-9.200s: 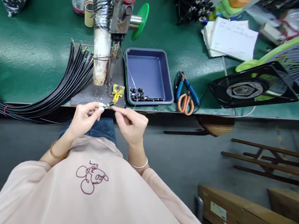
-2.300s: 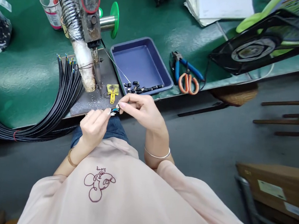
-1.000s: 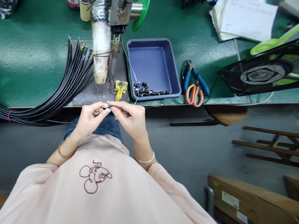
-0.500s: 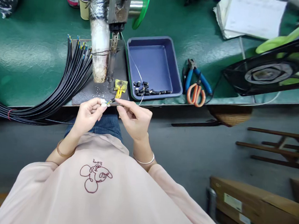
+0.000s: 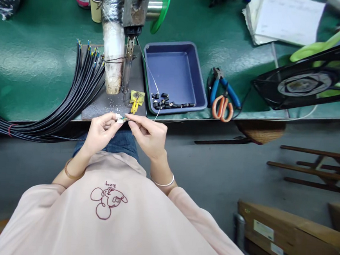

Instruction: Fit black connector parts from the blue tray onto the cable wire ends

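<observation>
Thin coloured wires (image 5: 124, 119) show between my two hands, just in front of the bench edge. My left hand (image 5: 102, 132) is closed in a pinch on their left side, with white coverings on the fingertips. My right hand (image 5: 148, 135) has thumb and forefinger pressed together on the wires from the right. A slim silvery wire (image 5: 157, 88) comes down across the tray to behind my right hand; whether that hand holds it is hidden. Just beyond the fingertips is a yellow clip (image 5: 135, 103) on the dark work plate (image 5: 96, 108), under the soldering machine's tip (image 5: 127, 77).
A blue tray (image 5: 201, 83) holds several small black connectors (image 5: 172, 104). Left lies a bundle of black cables (image 5: 68, 107). Blue-handled cutters (image 5: 233, 94) and orange-handled scissors (image 5: 223, 108) lie right of the tray, near a black fan (image 5: 306, 81). Cardboard boxes (image 5: 290, 239) stand lower right.
My right hand has moved slightly left, closer to my left hand, and its fingertips now pinch the wires. The silvery wire's lower end has shifted left with it. My left hand has barely moved.
</observation>
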`<action>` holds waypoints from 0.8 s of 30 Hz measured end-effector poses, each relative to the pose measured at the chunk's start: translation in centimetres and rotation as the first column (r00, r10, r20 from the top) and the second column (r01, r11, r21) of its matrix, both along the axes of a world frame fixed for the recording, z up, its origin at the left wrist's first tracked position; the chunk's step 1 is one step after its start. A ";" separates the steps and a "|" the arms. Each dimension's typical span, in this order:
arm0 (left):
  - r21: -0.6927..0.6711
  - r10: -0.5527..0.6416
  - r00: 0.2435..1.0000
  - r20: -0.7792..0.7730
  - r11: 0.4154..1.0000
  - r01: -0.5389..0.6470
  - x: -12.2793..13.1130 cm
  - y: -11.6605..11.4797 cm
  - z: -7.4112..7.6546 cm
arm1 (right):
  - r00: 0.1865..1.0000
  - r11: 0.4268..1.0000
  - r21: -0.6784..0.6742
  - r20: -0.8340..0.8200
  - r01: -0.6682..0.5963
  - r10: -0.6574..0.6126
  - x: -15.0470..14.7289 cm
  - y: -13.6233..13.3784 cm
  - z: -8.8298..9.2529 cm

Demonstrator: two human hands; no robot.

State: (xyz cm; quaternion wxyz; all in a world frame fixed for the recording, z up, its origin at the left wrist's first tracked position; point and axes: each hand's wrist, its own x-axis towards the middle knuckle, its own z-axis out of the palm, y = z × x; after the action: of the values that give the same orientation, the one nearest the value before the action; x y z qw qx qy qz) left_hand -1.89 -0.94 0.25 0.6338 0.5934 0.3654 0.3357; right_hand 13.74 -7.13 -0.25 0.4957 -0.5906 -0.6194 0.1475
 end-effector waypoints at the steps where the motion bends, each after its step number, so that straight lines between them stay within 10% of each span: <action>1: 0.011 -0.005 1.000 -0.013 1.000 0.005 0.0 0.0 0.0 | 1.000 1.000 -0.013 -0.004 -0.011 0.011 0.0 0.1 0.0; 24: 0.026 0.047 0.999 -0.011 0.999 -0.047 0.0 -0.2 -0.3 | 0.982 0.987 0.158 0.183 0.013 -0.043 -0.4 0.4 -0.1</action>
State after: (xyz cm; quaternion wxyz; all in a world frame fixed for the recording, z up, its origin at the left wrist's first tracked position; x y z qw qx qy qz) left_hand -1.92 -1.11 -0.04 0.6160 0.5945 0.3786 0.3519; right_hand 13.30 -6.77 -0.37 0.4826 -0.5698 -0.6642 0.0357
